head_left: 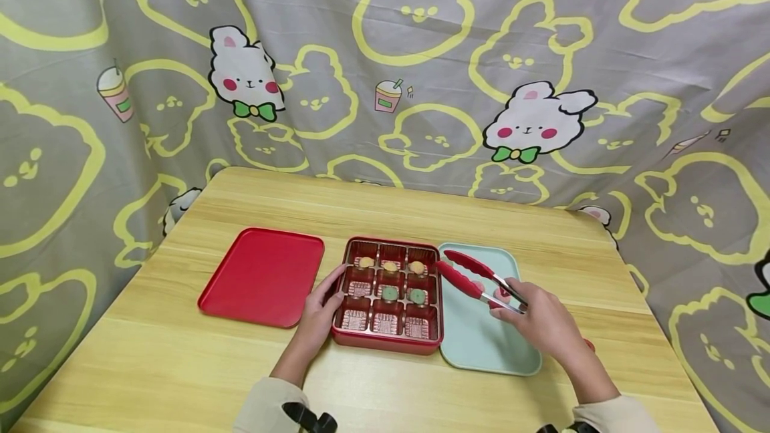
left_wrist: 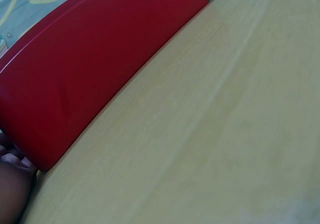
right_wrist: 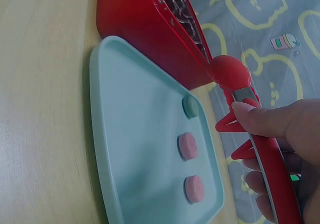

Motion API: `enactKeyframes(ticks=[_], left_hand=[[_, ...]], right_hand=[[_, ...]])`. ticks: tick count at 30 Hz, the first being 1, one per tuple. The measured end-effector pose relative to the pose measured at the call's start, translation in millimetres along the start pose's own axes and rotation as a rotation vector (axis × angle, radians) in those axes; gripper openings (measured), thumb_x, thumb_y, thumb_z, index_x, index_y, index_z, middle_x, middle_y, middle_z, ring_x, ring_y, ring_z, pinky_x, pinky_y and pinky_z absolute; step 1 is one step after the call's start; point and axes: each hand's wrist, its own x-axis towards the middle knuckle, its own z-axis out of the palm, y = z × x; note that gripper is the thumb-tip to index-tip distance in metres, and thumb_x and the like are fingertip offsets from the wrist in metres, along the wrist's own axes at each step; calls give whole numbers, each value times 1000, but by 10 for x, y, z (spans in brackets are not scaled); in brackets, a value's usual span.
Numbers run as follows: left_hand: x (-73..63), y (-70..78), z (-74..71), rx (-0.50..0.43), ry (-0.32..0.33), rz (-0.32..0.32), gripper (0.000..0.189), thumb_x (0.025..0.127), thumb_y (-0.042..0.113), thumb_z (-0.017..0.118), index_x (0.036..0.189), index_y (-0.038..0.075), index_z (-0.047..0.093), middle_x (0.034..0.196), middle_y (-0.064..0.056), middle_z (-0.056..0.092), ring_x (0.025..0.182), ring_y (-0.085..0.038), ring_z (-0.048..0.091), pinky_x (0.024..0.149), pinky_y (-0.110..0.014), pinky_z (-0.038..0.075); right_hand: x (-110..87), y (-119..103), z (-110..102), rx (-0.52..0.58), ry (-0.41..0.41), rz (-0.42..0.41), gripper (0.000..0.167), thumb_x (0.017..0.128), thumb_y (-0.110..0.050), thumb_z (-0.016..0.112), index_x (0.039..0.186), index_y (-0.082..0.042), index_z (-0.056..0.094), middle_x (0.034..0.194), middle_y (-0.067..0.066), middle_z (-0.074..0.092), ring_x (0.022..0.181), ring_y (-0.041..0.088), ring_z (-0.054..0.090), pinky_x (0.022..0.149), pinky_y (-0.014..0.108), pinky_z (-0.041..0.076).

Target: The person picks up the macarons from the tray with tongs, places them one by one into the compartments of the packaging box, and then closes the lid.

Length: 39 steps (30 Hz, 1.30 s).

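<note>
My right hand [head_left: 538, 316] grips red-tipped kitchen tongs [head_left: 472, 282], whose red ends stand apart over the tray near the box's right rim. My left hand [head_left: 319, 316] rests against the left side of a red box [head_left: 388, 345] with a divided insert. Three yellow pieces [head_left: 390, 266] sit in the back row of compartments. Two green pieces [head_left: 418, 297] lie in the middle row, at centre and right. Beside the box, the pale blue tray [head_left: 481, 343] bears two pink pieces [right_wrist: 188, 146] and a green piece [right_wrist: 190, 106], shown in the right wrist view.
A red square lid [head_left: 265, 276] lies on the wooden table [head_left: 180, 366], left of the box. Behind the table hangs a grey curtain [head_left: 361, 132] with yellow outlines and rabbit prints. The tray stands right up against the box's right side.
</note>
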Motion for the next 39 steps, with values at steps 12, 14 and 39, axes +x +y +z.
enactKeyframes(ticks=[12, 14, 39], left_hand=[[5, -9, -2, 19, 7, 1, 52, 94, 3, 45, 143, 20, 42, 149, -7, 37, 133, -26, 36, 101, -25, 35], [7, -19, -5, 25, 9, 7, 52, 94, 3, 45, 143, 20, 42, 149, -7, 36, 133, -27, 36, 101, -26, 35], [19, -27, -1, -12, -3, 33, 52, 94, 1, 45, 143, 16, 42, 149, -9, 36, 133, -28, 35, 98, -15, 35]], right_hand=[[37, 109, 55, 25, -46, 61, 74, 74, -35, 77, 132, 4, 51, 69, 3, 49, 62, 17, 43, 54, 30, 33], [55, 121, 77, 20, -48, 59, 74, 75, -36, 77, 132, 4, 51, 69, 3, 50, 62, 17, 44, 54, 30, 33], [262, 198, 183, -53, -110, 72, 72, 77, -38, 74, 130, 5, 52, 96, 15, 63, 80, 27, 51, 60, 35, 36]])
